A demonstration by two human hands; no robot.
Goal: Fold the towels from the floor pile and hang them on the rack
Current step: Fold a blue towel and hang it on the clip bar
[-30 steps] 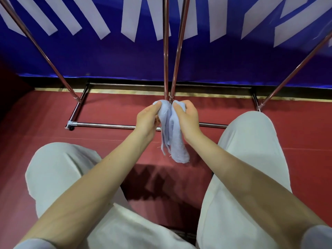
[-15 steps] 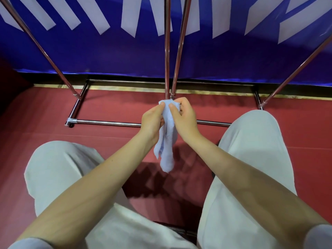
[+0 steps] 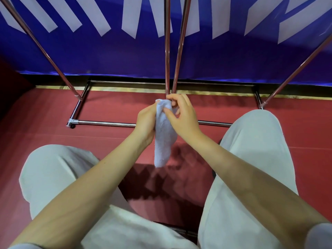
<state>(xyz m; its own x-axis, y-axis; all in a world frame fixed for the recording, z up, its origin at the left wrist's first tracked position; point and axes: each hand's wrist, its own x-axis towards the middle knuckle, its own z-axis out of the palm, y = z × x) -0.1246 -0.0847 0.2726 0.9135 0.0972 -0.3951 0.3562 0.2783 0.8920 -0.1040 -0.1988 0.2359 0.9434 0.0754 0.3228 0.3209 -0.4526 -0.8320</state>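
A small pale blue towel [image 3: 163, 141] hangs folded into a narrow strip between my two hands, above the red floor. My left hand [image 3: 146, 123] grips its upper left side, fingers curled round the cloth. My right hand [image 3: 181, 116] pinches the top of the towel with thumb and fingers, the other fingers bent above it. The metal rack [image 3: 107, 123] stands just beyond my hands, its two middle poles [image 3: 177, 51] rising right behind the towel's top. No floor pile shows in this view.
My knees in light trousers [image 3: 251, 150] sit left and right of the hands. The rack's slanted side poles [image 3: 45, 49] run up to both upper corners. A blue banner [image 3: 215, 60] with white stripes closes off the back.
The towel has been gathered narrower and now hangs as one strip. My right hand shifted its hold to the towel's top edge; both hands stayed near the rack's middle poles.
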